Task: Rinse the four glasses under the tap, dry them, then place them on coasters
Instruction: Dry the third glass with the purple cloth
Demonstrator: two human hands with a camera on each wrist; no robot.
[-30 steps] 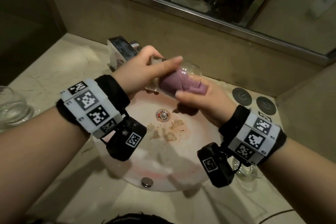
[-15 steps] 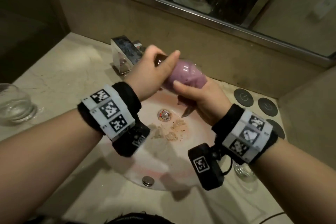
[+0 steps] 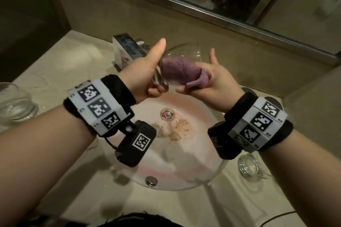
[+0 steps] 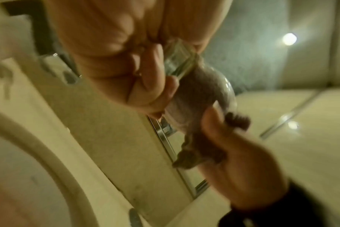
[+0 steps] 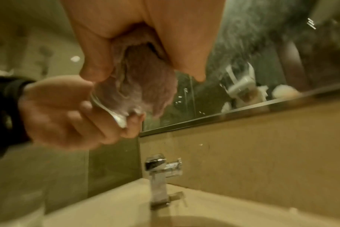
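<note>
While drying over the sink (image 3: 186,183), works with both wrists raised well above the bowl and close together. Nearest, shows a spare glass (image 3: 249,167) upright on the surface just right of the sink's rim, and a wet glass (image 3: 15,103) upright on the surface far to the left, well apart from the hands.

Above the drain, grips the glass (image 3: 184,54) with the left hand (image 3: 145,75): fingers curled under the thick base, thumb stretched up along the wall. Lays the glass on its side, long axis running left to right and tipped slightly up and away, base in the left palm, mouth turned toward the right hand (image 3: 210,83). Pinches the cloth (image 3: 177,72) in the right fingers, thumb lifted clear, with most of the cloth stuffed inside the bowl of the glass and a tail hanging out at the mouth.

Calls next, probably, for a twist of the cloth about that axis, then a pull rightward out of the mouth; suits the right hand, already at the open end.

Beyond the hands, has the tap (image 3: 125,48) just behind the left thumb, not running as far as can be told. Past the right wrist, hides all but the edge of a dark disc (image 3: 246,90), likely a coaster.
</note>
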